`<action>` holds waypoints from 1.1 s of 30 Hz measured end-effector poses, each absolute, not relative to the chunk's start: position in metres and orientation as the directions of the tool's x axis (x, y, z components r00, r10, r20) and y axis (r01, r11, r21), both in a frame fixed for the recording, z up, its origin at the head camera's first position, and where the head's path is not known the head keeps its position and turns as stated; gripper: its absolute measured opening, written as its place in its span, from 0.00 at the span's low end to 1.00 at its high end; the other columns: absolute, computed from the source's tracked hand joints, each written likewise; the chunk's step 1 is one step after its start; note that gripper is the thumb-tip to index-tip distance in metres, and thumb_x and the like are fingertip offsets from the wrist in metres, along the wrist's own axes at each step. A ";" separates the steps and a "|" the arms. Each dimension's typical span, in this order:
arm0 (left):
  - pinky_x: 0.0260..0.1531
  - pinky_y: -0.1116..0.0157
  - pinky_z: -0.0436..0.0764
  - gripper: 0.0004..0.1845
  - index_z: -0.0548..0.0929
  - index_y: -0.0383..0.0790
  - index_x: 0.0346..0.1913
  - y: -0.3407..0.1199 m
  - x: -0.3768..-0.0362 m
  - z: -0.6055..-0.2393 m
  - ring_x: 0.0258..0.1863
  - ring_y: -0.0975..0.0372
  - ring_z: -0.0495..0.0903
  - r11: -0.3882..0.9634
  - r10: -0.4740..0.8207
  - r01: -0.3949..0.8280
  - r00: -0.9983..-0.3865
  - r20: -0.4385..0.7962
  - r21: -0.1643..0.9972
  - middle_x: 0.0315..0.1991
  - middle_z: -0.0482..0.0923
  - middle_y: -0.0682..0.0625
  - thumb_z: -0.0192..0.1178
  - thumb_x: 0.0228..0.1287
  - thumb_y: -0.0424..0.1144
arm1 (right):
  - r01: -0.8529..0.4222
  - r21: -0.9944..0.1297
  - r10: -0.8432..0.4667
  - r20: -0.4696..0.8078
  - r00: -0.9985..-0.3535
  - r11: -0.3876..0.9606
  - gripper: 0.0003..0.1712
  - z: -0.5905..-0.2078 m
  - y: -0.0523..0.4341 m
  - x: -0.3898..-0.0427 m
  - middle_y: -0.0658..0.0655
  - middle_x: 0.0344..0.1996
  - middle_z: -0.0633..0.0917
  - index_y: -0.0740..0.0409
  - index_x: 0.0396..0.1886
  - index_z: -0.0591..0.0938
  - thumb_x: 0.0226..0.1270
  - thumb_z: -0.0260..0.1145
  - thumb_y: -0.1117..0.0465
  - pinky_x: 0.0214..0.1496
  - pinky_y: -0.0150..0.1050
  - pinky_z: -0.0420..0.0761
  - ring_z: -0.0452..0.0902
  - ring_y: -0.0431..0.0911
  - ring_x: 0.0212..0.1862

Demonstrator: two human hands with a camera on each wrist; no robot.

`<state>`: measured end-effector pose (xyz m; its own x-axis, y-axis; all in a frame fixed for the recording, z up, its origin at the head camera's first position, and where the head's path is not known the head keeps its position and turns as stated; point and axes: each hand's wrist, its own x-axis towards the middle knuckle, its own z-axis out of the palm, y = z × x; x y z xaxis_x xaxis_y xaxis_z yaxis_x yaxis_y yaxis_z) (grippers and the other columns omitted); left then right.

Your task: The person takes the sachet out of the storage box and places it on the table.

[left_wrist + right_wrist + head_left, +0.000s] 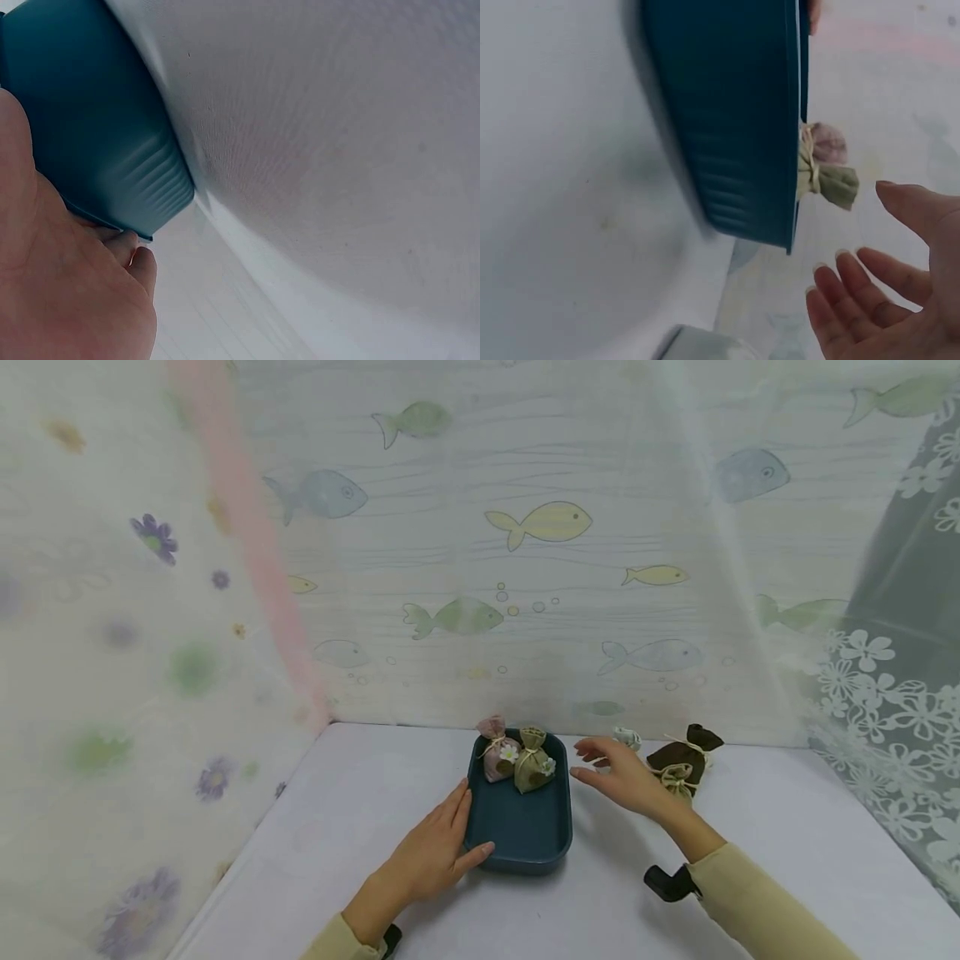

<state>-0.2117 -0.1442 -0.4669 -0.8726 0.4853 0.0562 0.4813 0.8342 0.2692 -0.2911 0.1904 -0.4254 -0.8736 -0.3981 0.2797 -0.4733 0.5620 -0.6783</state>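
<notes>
A dark blue rectangular tray (521, 831) stands on the white table. Side by side at its far end sit a pink drawstring pouch (492, 766) and an olive-green drawstring pouch (531, 771), each with a small white flower. My left hand (431, 847) rests along the tray's left rim, fingers extended and thumb over the near left corner. Just right of the tray's far end, my right hand (618, 772) hovers with fingers apart and nothing in them. From the right wrist, the green pouch's top (838, 186) pokes above the rim, close to my right thumb.
Beyond my right wrist lie a dark brown pouch (693, 747) and a tan pouch (676, 779), partly overlapping. A pale grey-green item (627, 737) sits behind my right hand. Fish-patterned curtain (457, 677) hangs along the table's back edge.
</notes>
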 end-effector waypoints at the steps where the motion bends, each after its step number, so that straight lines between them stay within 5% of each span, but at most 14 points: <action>1: 0.75 0.49 0.62 0.52 0.49 0.29 0.81 -0.144 -0.211 -0.467 0.81 0.48 0.50 0.834 0.486 0.482 -0.872 0.055 0.270 0.83 0.38 0.39 0.37 0.76 0.72 | -0.470 -0.673 -0.395 0.276 -0.876 0.571 0.26 -0.426 0.188 -0.294 0.69 0.57 0.81 0.70 0.62 0.78 0.73 0.69 0.57 0.59 0.58 0.80 0.80 0.62 0.57; 19: 0.74 0.48 0.61 0.49 0.51 0.27 0.80 -0.142 -0.209 -0.462 0.80 0.47 0.50 0.831 0.488 0.487 -0.870 0.067 0.269 0.83 0.41 0.36 0.42 0.78 0.67 | -0.440 -0.676 -0.379 0.249 -0.891 0.591 0.27 -0.441 0.153 -0.321 0.71 0.59 0.79 0.73 0.64 0.75 0.73 0.68 0.62 0.65 0.59 0.76 0.77 0.66 0.62; 33: 0.74 0.46 0.61 0.49 0.51 0.27 0.80 -0.142 -0.210 -0.465 0.80 0.46 0.51 0.829 0.487 0.488 -0.870 0.074 0.272 0.83 0.41 0.38 0.45 0.78 0.66 | -0.445 -0.679 -0.387 0.250 -0.888 0.584 0.19 -0.445 0.136 -0.338 0.68 0.48 0.83 0.72 0.54 0.81 0.71 0.69 0.62 0.52 0.55 0.82 0.81 0.60 0.50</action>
<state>-0.2103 -0.1418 -0.4654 -0.8700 0.4875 0.0742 0.4879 0.8293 0.2722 -0.3380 0.1360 -0.4454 -0.8876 -0.3870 0.2497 -0.4455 0.5838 -0.6787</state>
